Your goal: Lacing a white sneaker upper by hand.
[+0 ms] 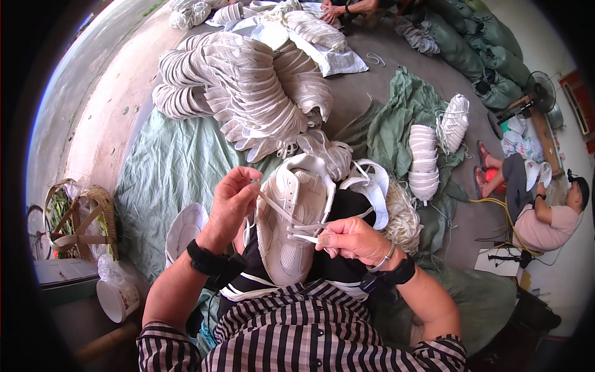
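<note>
Left hand (232,201): raised at the left side of the white sneaker upper (291,217), fingers pinched shut on one end of the white shoelace (279,209). The lace runs taut from the pinch down and right across the eyelet rows.

Right hand (353,239): positioned at the right edge of the upper, fingers closed on the other lace end (305,237), whose tip projects left from the fingertips.

Location of the upper: it rests toe toward the person on the black-clothed lap, between both hands, above the striped shirt (297,335). A second white upper (370,189) lies just beside it on the right.

Packages and containers:
- Green sacks (477,43), stuffed, piled at the upper right. The exact count cannot be told.
- One green sheet (167,173) spread on the floor under the stock.
- One woven basket (83,223) at the left edge.
- One white cup (118,301) in a clear bag below the basket.

Stock:
- One large heap of nested white uppers (248,93) ahead of the person; the pieces are too many to count.
- One stacked column of white uppers (423,161) at the right, with one tied bundle (453,123) just beside it.

One seated person (548,217) is at the far right. One fan (540,90) stands behind that person.
</note>
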Available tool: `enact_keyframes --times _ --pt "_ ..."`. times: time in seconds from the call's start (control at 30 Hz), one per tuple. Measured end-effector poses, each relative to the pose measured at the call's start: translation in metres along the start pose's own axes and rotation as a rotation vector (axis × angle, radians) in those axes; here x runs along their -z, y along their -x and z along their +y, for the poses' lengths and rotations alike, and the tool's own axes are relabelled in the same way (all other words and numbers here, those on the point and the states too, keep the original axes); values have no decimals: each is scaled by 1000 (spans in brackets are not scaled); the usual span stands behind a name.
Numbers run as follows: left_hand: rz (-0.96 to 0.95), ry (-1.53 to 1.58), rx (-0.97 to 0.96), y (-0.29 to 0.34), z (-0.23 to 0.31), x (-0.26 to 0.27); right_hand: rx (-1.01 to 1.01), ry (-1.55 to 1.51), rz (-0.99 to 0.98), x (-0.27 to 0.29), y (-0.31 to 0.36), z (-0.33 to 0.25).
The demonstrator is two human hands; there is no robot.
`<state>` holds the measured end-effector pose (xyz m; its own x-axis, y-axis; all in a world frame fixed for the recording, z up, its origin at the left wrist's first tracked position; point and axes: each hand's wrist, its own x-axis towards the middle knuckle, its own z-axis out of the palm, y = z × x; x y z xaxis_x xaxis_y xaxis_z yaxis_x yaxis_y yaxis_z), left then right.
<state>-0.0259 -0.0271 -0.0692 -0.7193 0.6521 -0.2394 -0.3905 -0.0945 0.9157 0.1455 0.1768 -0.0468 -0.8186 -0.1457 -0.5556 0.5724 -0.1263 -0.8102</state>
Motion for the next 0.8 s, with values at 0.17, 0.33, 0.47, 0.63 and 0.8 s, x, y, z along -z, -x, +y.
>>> enact_keyframes --times 0.17,0.33,0.47,0.63,0.8 --pt "225 117 -111 -13 16 53 135 -85 140 -6 0 6" --pt "373 -13 -154 -8 30 85 414 -126 557 -10 6 3" --pt "287 -275 -256 1 27 75 527 549 601 -3 4 22" --pt "301 -341 -238 22 36 81 440 481 408 12 28 47" --pt "-20 -695 198 34 9 95 88 -211 283 35 58 50"
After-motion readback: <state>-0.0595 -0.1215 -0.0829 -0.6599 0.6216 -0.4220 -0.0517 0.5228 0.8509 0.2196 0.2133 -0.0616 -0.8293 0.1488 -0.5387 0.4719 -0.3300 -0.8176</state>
